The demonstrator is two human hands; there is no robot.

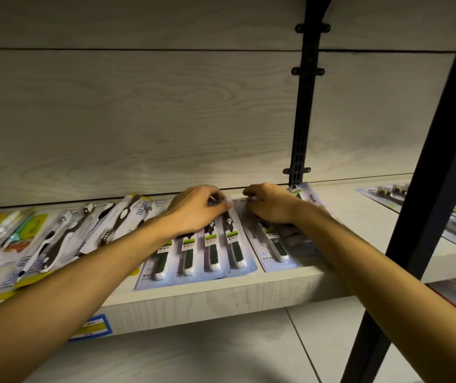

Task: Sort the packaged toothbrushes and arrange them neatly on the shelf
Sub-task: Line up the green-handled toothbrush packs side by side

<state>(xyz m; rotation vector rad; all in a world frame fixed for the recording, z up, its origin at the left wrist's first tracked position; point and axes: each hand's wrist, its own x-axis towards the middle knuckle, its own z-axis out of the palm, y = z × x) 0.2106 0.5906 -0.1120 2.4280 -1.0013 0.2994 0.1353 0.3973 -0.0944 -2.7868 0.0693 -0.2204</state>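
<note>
Both hands reach to the back of the wooden shelf (221, 295), by the black slotted upright (300, 150). Left hand (196, 210): grip pinches the top edge of the four-brush blister pack (202, 258), which lies flat left of the upright with its green-handled brushes reaching the shelf's front edge. Right hand (272, 204): fingers curled onto the top of the neighbouring Neooth pack (272, 246), just right of the first and nearer the upright; whether this grip clasps or only presses, I cannot tell.
</note>
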